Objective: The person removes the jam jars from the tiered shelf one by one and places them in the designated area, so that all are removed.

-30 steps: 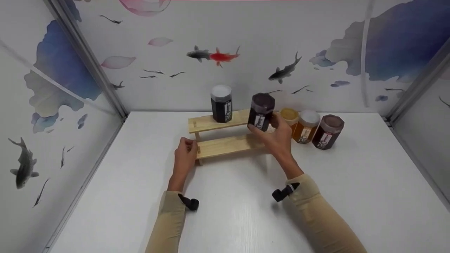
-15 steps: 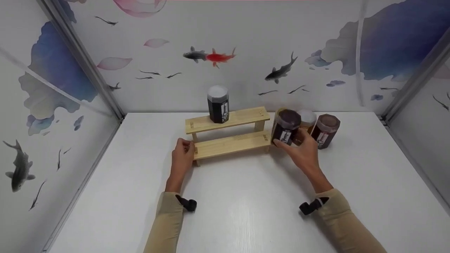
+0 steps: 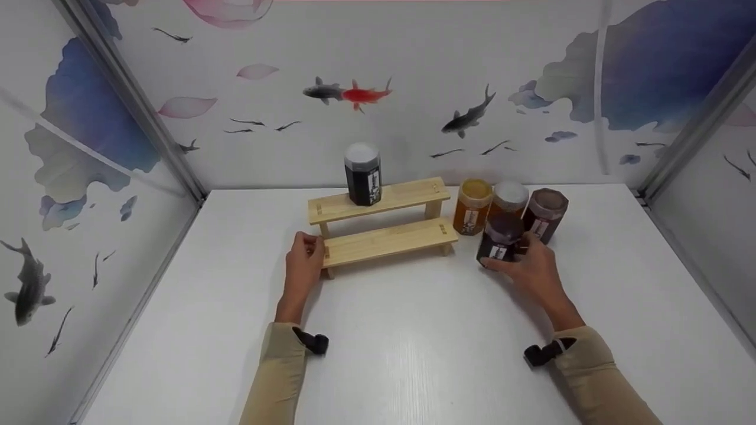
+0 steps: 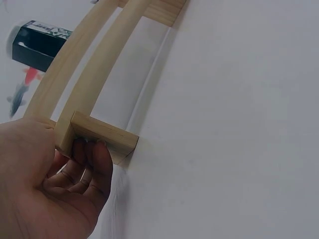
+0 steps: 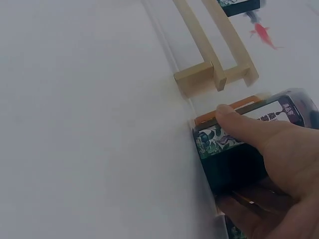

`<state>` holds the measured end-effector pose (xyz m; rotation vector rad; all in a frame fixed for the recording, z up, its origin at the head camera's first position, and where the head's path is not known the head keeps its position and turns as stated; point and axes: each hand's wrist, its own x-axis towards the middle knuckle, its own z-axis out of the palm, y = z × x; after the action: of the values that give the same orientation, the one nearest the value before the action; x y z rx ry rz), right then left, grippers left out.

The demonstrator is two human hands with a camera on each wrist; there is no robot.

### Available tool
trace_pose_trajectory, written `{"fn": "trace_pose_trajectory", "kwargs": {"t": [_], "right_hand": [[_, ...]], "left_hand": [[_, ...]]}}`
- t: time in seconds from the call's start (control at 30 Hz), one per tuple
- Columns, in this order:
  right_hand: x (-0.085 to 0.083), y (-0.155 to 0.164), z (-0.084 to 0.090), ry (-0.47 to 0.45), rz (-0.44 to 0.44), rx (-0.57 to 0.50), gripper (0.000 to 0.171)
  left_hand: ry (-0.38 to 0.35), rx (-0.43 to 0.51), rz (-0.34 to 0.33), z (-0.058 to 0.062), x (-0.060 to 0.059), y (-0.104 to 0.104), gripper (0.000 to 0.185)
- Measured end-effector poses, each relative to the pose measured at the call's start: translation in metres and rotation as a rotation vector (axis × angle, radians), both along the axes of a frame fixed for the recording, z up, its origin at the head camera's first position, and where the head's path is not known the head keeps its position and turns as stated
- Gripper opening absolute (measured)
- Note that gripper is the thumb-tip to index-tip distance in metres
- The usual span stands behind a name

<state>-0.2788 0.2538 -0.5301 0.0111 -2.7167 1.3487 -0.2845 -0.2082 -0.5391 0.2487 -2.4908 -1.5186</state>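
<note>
- A white table (image 3: 413, 354) is enclosed on three sides by wall panels printed with fish, petals and blue leaves.
- A two-step wooden rack (image 3: 384, 227) is taken as the landmark; one black jar with a pale lid (image 3: 362, 173) is seen upright on its upper step.
- The dark jar (image 3: 499, 238) is shown as a faceted container with a dark purplish lid, near-black contents and a label bearing white and green print. It is set on the table just to the right of the rack's right end and in front of three other jars.
- Those three jars are ranged to the right of the rack: an amber jar (image 3: 471, 206), a white-lidded jar (image 3: 510, 198) and a brown-lidded jar (image 3: 544, 206).
- The right hand (image 3: 534, 270) is wrapped around the dark jar, with the thumb laid across the label and the fingers curled behind.
- The left hand (image 3: 304, 260) is curled against the rack's left end, its fingertips pressed to the foot block of the lower step.
- Compared with one second earlier, the dark jar has been carried from above the rack's upper step, rightward and down to the table; the left hand has stayed at the rack's left end.
</note>
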Motion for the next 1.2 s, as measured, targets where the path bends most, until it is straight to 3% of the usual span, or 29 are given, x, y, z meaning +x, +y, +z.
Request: {"fn": "trace_pose_trajectory", "kwargs": {"t": [0.63, 0.87, 1.0, 1.2], "right_hand": [[0.004, 0.012, 0.006, 0.082, -0.134, 0.048, 0.088], [0.003, 0.014, 0.004, 0.088, -0.14, 0.034, 0.083], [0.004, 0.016, 0.007, 0.055, -0.11, 0.04, 0.086], [0.005, 0.022, 0.022, -0.088, -0.044, 0.052, 0.111]], "left_hand": [[0.021, -0.024, 0.005, -0.001, 0.001, 0.0, 0.024], [0.029, -0.019, 0.007, -0.001, 0.001, 0.001, 0.022], [0.013, -0.019, 0.008, -0.001, 0.0, 0.001, 0.022], [0.014, -0.011, 0.007, -0.002, 0.0, 0.0, 0.024]]}}
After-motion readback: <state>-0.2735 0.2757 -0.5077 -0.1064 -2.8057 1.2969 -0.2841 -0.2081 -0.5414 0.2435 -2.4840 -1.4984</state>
